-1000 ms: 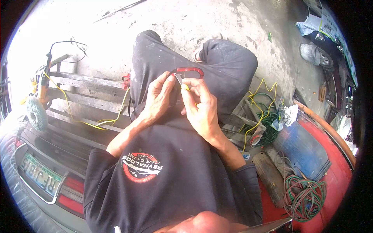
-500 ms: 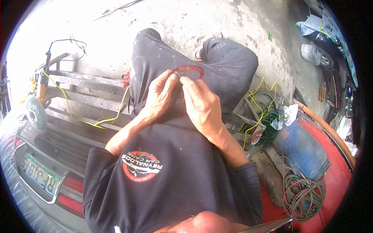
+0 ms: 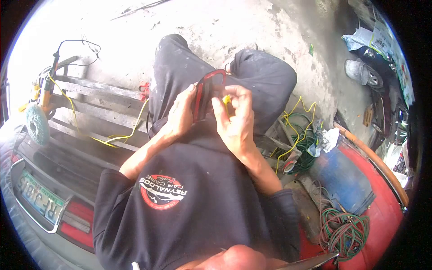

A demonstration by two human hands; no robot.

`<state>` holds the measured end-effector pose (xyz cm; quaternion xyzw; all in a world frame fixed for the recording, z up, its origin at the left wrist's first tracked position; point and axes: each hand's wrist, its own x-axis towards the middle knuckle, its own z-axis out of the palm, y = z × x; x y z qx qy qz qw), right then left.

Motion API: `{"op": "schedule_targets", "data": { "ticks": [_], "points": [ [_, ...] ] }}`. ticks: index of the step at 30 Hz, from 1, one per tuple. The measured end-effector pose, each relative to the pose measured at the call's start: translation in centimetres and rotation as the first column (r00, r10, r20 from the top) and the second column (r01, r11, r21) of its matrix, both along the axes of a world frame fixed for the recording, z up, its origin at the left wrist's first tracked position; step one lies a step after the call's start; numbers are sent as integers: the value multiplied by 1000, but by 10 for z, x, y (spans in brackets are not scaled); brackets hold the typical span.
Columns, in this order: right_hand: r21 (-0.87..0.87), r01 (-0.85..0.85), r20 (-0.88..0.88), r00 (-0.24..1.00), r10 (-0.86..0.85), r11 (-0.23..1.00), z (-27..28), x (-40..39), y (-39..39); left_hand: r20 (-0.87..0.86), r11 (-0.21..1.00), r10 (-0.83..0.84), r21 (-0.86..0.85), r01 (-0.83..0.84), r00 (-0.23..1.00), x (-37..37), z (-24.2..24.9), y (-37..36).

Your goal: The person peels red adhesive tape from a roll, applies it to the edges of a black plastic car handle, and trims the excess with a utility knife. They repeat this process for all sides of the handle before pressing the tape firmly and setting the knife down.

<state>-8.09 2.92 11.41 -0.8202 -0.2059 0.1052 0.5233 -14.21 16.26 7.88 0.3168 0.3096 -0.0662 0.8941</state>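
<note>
My left hand (image 3: 181,112) is closed on a thin dark frame-like piece (image 3: 196,101) with a red strip along its curved edge, held upright over my lap. What the piece is, I cannot make out. Close by on the right, my right hand (image 3: 236,119) has its fingers curled around a small yellow object (image 3: 227,99), which shows between thumb and fingertips. Its kind is too small to tell. The right hand is apart from most of the red-edged piece. Dark trousers (image 3: 180,63) lie beneath both hands.
Left is a slatted bench (image 3: 90,87) with a polisher with a fuzzy pad (image 3: 37,124) and a yellow cord (image 3: 72,105). A car's rear (image 3: 54,238) is below it. On the right are coiled hoses (image 3: 344,234), a blue panel (image 3: 344,180) and a red surface (image 3: 382,198).
The red-edged piece has tilted more upright in my left hand. My right hand has pulled back from it and turned, so the yellow object now shows between its fingers.
</note>
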Motion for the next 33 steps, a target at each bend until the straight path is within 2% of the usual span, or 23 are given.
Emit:
{"op": "schedule_targets", "data": {
  "ticks": [2, 3, 8, 13, 16, 20, 22, 26, 29, 30, 31, 33],
  "points": [
    [-10, 13, -49, 999, -13, 1000, 11, 7, 9, 54, 995, -48, 86, 44, 997, -4, -11, -1],
    [-32, -21, -14, 1000, 21, 999, 11, 10, 11, 79, 990, -72, 130, 62, 994, -6, -17, -1],
    [-1, -41, 85, 996, 40, 999, 8, 18, 17, 138, 998, -41, 62, 33, 990, -10, -28, -5],
    [-55, -81, 101, 991, 86, 995, 7, 20, 16, 207, 997, -23, 79, 7, 978, -2, -4, -6],
    [-94, -115, 120, 985, 126, 989, 5, 21, 16, 155, 958, -148, 267, 103, 977, -4, 1, 1],
    [-194, -114, 153, 978, 145, 974, -1, 16, 17, 194, 961, -128, 267, 73, 973, -9, -16, -2],
    [-186, -120, 178, 972, 154, 975, -4, 14, 17, 177, 975, -108, 211, 69, 978, -9, -9, -2],
    [-195, -140, 227, 956, 183, 971, -11, 7, 14, 242, 967, -107, 251, 44, 964, -14, -28, -1],
    [-198, -204, 219, 944, 246, 959, -13, 1, 10, 148, 959, -43, 284, 0, 988, -8, -27, -3],
    [-198, -231, 181, 947, 267, 953, -13, -2, 9, 150, 982, -36, 191, 6, 988, -5, -13, 2],
    [-187, -253, 161, 945, 284, 949, -13, -6, 7, 21, 982, -37, 188, 32, 999, -4, -27, 6],
    [-163, -300, 120, 940, 320, 940, -13, -13, 4, 10, 971, 174, -167, -169, 985, 7, -14, 15]
  ]
}}
